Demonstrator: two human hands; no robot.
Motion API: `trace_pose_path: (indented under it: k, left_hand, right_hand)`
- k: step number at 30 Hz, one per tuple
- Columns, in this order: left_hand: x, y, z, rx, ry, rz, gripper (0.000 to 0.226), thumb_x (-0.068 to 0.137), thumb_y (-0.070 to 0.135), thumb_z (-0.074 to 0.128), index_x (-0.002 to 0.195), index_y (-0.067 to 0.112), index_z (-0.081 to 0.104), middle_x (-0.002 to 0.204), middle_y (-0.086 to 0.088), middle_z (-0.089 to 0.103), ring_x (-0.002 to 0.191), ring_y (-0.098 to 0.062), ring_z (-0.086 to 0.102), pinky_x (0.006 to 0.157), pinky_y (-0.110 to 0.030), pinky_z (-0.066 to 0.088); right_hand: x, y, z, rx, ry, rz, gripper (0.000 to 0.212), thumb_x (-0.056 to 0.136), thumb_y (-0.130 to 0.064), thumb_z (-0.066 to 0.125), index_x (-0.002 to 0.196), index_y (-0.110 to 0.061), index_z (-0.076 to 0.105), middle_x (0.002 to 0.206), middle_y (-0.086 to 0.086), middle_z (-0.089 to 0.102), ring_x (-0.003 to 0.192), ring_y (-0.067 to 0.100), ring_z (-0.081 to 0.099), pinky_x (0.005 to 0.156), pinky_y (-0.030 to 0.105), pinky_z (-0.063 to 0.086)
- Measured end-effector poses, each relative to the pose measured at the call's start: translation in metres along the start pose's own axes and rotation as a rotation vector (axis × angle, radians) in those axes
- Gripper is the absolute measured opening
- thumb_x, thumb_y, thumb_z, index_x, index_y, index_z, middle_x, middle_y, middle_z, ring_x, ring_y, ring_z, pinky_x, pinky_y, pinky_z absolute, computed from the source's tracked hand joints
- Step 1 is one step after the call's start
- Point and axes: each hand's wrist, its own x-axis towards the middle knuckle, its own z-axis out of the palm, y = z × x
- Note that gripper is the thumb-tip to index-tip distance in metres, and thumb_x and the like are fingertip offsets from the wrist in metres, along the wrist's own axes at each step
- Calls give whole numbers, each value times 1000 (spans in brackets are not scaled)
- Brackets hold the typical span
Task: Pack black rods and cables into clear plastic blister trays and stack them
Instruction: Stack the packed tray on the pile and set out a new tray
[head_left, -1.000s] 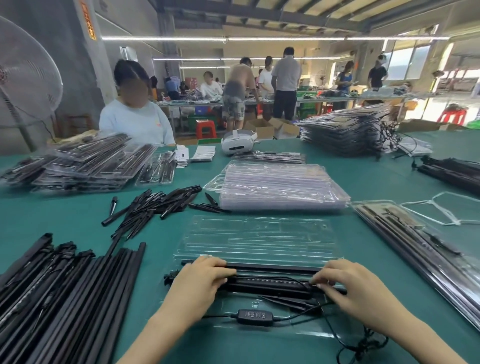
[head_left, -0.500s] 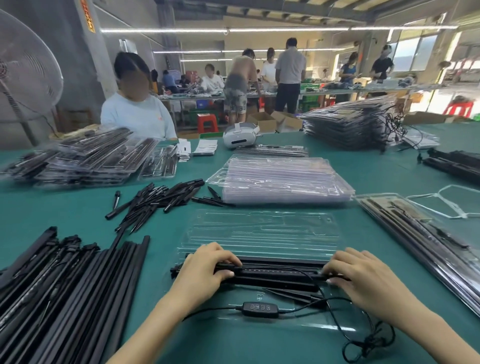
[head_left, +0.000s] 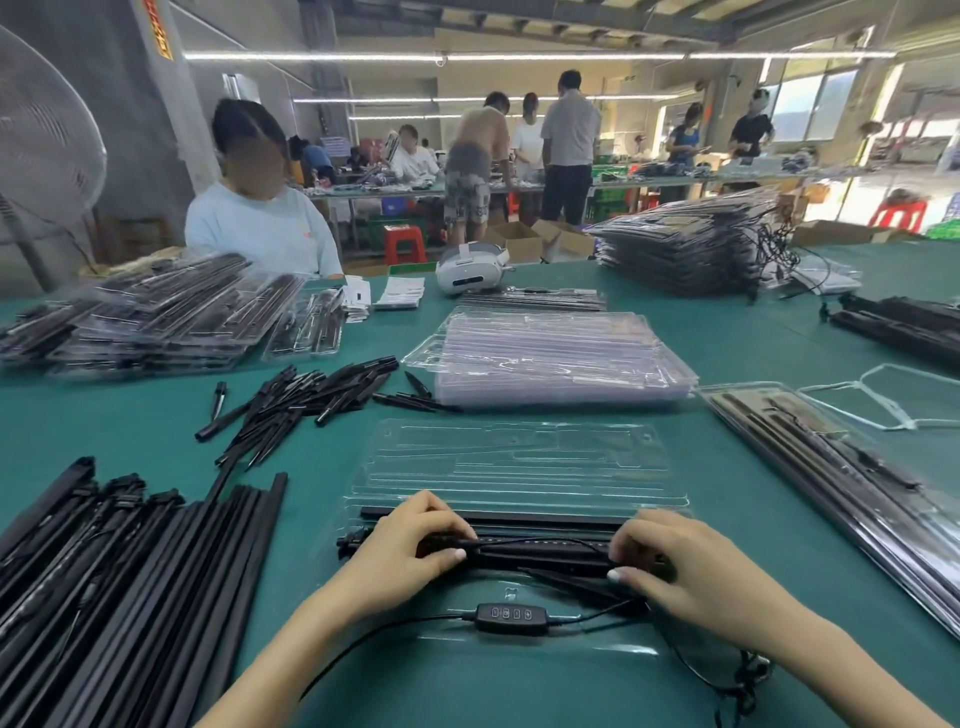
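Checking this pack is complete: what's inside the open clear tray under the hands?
Visible in the clear tray: long black rods, gripped by left hand and right hand, and cable with controller. Rod ends are covered.

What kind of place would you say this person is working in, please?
Most likely a factory packing line. A long green table carries a stack of empty clear trays, piles of loose black rods and stacks of packed trays, with other workers at tables behind.
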Motion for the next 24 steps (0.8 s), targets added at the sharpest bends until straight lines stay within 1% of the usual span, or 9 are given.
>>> trace_pose_path:
  k: [3,7,9,11,13,15,18,20,24]
  left_hand:
    - [-2,0,0,30,-22,-11,14,90,21,65,91,34,59,106,10,47,102,-4,52,96,-18,39]
    - [-6,-3,2,93,34,46,4,89,25,66,91,29,65,104,15,41,104,0,43,93,-9,32]
    - [-9,-5,1,122,55,77,8,88,22,67,94,26,69,99,15,43,101,3,41,90,-9,31]
    - [-11,-3,0,135,74,102,14,88,15,67,94,28,71,92,12,47,95,3,43,88,-12,33]
    - [-14,-1,0,198,77,109,24,88,11,64,95,33,72,88,11,49,90,2,45,99,-16,29]
    - [-17,-1,0,287,63,100,28,90,14,60,101,39,69,90,13,48,89,1,48,109,-20,15]
    - [-25,-3,-2,185,10,89,17,93,37,57,107,44,63,100,20,44,99,2,50,106,-22,26]
    - [-28,-4,-5,139,-56,72,21,92,49,51,110,46,61,109,27,40,106,8,47,111,-25,24]
    - [-30,1,-5,126,-73,70,30,90,54,46,112,42,63,114,24,39,112,11,44,116,-31,20]
  right_hand:
    - [0,-6,2,47,38,5,19,88,-42,64,80,-24,64,80,-18,56,77,-3,49,73,20,44]
    - [1,-13,7,-64,30,-11,23,90,-46,58,80,-26,63,83,-16,54,80,-1,46,73,18,40]
    - [-1,-19,7,-152,29,-27,22,90,-45,58,81,-26,63,84,-14,55,81,2,50,71,18,39]
    - [-2,-22,8,-236,102,-122,19,83,-38,71,73,-24,64,76,-12,58,74,11,57,64,21,41]
    - [-2,-23,6,-248,109,-138,18,82,-37,71,73,-24,63,75,-13,56,71,10,57,62,20,40]
    - [-1,-19,4,-170,41,-64,17,89,-43,60,78,-30,59,80,-16,53,76,1,48,66,17,35]
    - [3,-14,0,121,42,8,20,87,-37,65,70,-29,57,72,-13,58,70,3,52,64,19,42]
    - [5,-12,-4,350,58,5,19,88,-30,67,70,-25,62,70,-7,62,63,4,53,60,23,43]
    - [2,-7,-13,563,-158,52,19,94,-35,56,81,-28,68,68,-2,62,60,9,58,55,22,46]
